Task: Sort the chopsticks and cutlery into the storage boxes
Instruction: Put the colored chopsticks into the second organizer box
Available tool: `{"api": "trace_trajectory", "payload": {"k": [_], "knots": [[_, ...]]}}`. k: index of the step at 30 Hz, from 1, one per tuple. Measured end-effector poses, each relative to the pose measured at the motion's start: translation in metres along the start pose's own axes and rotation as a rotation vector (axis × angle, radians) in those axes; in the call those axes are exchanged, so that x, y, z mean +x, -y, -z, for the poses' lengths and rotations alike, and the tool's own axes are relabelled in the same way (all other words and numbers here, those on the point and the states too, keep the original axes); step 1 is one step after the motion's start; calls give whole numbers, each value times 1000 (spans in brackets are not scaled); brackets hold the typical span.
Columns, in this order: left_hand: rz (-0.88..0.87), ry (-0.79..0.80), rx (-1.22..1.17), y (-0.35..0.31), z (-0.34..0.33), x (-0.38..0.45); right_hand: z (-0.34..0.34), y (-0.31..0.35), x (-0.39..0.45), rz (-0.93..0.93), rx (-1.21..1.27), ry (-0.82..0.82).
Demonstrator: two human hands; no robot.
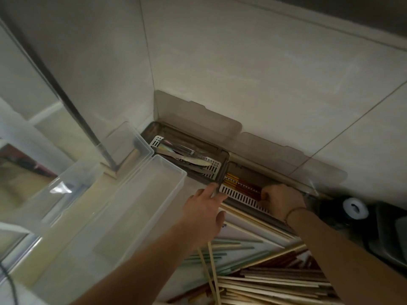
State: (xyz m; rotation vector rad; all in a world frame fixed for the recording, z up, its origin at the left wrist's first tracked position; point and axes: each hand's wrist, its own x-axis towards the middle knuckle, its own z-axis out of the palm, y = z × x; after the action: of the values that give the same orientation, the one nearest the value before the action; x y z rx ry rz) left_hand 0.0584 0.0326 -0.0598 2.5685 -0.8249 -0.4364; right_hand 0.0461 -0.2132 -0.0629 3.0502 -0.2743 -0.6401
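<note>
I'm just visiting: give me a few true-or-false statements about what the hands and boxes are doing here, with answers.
1. The right hand reaches into the box with the chopsticks. True.
2. The left hand is lifting a spoon. False: its fingers rest at the corner of that grey box and it holds nothing that shows.
3. The clear plastic box on the left is packed with forks. False: nothing shows inside it.
4. A pile of loose chopsticks lies in front of the boxes. True.

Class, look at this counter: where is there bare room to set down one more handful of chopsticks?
Free: the clear box left of the left hand. Crowded: the cutlery box, the chopstick box where the right hand works, and the chopstick pile.
</note>
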Motion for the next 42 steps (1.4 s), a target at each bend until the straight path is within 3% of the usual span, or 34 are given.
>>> {"api": "trace_trajectory", "payload": {"k": [9,13,15,17,21,26,32,37,42], "knots": [[-42,7,-17,1,2,-10,0,-7,0,-119,69,-18],[-96,-71,-13,17,-3,-39,8,-6,-26,-115,140,-315],[-197,-66,50,25,-11,-61,7,3,-52,-22,241,-509],[-263,20,112,30,-23,-86,-2,21,-85,117,335,-574],[-203,204,176,37,-39,-133,-53,66,-149,357,253,-496],[-8,215,180,39,-52,-152,-107,106,-182,466,250,-408],[-26,220,396,28,-48,-152,-121,125,-184,390,149,-403],[-35,170,329,38,-30,-163,-118,123,-186,300,199,-415],[-100,-16,197,56,-21,-186,-113,116,-185,253,223,-411]]}}
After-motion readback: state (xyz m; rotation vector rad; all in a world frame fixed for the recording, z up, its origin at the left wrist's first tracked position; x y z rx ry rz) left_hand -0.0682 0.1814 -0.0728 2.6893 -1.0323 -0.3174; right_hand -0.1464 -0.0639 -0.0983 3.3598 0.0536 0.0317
